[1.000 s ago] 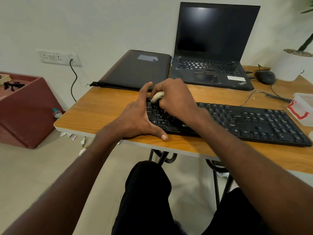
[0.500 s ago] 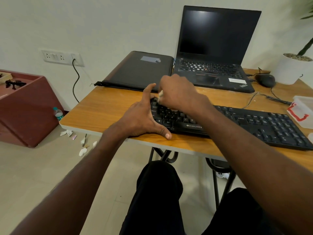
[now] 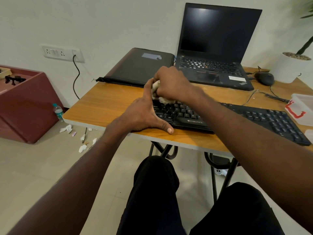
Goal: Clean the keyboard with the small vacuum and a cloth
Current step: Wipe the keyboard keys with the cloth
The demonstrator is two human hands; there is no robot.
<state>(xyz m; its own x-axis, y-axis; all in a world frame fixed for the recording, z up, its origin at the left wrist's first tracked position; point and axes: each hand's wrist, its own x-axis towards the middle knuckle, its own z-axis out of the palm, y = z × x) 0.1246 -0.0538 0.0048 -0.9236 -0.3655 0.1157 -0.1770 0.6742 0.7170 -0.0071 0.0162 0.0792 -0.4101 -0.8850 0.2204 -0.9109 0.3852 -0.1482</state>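
Left of the work area, a maroon box-like cabinet (image 3: 25, 102) stands on the tiled floor with a small clear plastic water bottle (image 3: 58, 111) beside it and white paper scraps (image 3: 81, 141) scattered near the wooden-topped counter (image 3: 105, 106). The left hand (image 3: 144, 114) lies flat at the left end of the long black plastic keyboard (image 3: 254, 117), fingers straight and spread, the thumb stretched along the front edge, bracing it. This posture matches the pictures a second and half a second ago. The right hand (image 3: 171, 82), its fingers curled tight around a crumpled off-white cloth (image 3: 159, 97), has shifted: a second ago it pressed on the keys near the left end; it now sits at the far upper-left corner, with soft, wrinkled folds of cloth trailing onto the top key row. In judgement, the wiping stroke has run back along the left section, so the cloth stage is under way at this end only; the middle and right key banks look unattended as yet. The small vacuum is not visible in this view. Behind the hands lies a closed dark flat laptop (image 3: 140, 67) with a grey label. To its right stands an open black laptop (image 3: 215, 48), its screen dark and glossy. Further right are a rounded black mouse (image 3: 264, 78) with its cable, a white plant pot (image 3: 288, 68) and a translucent plastic container with red markings (image 3: 301, 109).
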